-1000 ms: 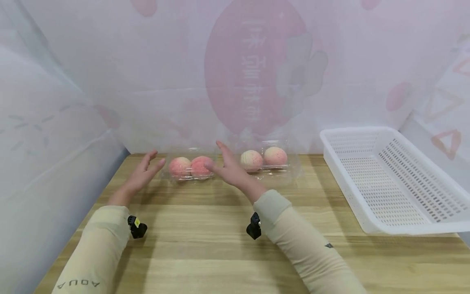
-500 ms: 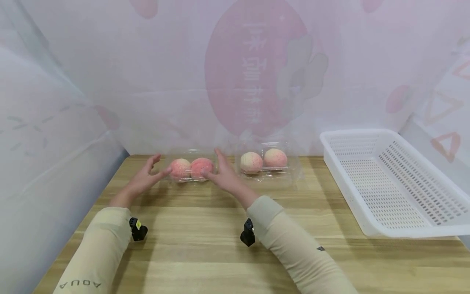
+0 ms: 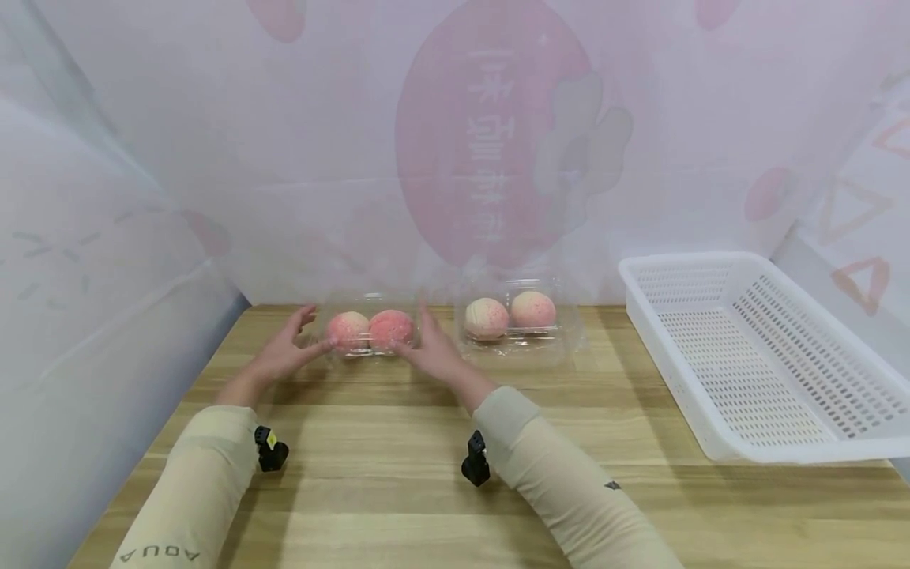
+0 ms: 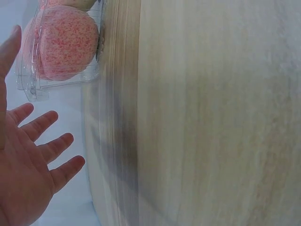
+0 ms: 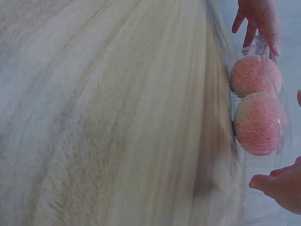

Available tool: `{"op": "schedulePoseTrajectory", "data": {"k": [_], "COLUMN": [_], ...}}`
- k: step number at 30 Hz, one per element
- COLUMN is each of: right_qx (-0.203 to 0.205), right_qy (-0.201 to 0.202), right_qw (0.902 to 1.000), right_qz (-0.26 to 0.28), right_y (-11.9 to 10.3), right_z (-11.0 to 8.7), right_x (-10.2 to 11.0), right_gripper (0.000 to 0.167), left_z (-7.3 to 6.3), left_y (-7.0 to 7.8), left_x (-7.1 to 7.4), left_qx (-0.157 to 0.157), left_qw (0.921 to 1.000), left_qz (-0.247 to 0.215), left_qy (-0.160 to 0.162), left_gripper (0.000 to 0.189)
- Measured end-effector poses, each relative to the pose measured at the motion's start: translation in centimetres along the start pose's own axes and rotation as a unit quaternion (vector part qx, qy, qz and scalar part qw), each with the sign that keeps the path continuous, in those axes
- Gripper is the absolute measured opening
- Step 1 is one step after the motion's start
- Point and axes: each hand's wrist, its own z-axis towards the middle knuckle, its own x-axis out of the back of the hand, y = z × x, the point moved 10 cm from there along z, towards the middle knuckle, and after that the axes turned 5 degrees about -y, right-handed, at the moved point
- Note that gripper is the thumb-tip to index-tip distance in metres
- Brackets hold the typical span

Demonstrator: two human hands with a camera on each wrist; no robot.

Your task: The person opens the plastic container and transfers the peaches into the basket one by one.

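"While both hands flank that clear box (image 3: 371,351), quick: hand state?"

"Left hand (image 3: 284,353), fingers spread, thumb aimed at the box's left end. Right hand (image 3: 439,357), spread too, thumb by the front right corner. Neither pinching. Contact with the plastic: can't tell."

"Box location?"

"Back of the desk (image 3: 384,490), left of centre, near the backdrop (image 3: 313,213). Two pink balls (image 3: 391,329) side by side inside."

"Doing it well?"

"My read: close both ends together, thumbs in front, fingers behind, even squeeze. Plastic looks thin, so go light; it'd likely dent. If it comes up, keep it level, or the balls could roll to one end."

"Room?"

"Tight on the right: second box (image 3: 505,349) just beside the right hand, fingers could bump it. Tight behind too, backdrop. Best way out is forward, bare desk toward the near edge. White basket (image 3: 671,367) is well off right, past the second box. Raised rim, so any path over it wants height."
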Motion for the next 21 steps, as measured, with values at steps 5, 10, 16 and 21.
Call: {"op": "schedulePoseTrajectory", "data": {"k": [5, 10, 16, 21], "right_qx": [-0.018, -0.027, -0.027, -0.027], "right_qy": [-0.004, 0.003, 0.025, 0.028], "right_qw": [0.9997, 0.9991, 0.9981, 0.9987], "right_qz": [0.015, 0.032, 0.049, 0.033], "right_y": [0.7, 1.8, 2.3, 2.0], "right_z": [0.0, 0.4, 0.7, 1.0], "right_x": [-0.6, -1.0, -0.8, -0.8], "right_gripper": [0.091, 0.088, 0.079, 0.073], "left_z": [0.3, 0.4, 0.2, 0.0], "left_y": [-0.3, -0.2, 0.2, 0.1], "left_x": [-0.1, -0.7, -0.8, -0.5], "left_qx": [0.001, -0.001, -0.007, -0.006], "left_qw": [1.0000, 0.9997, 0.9996, 0.9999], "left_qz": [-0.004, -0.018, -0.020, 0.002], "left_qy": [-0.004, -0.015, -0.017, -0.016], "left_gripper": [0.099, 0.103, 0.100, 0.100]}}
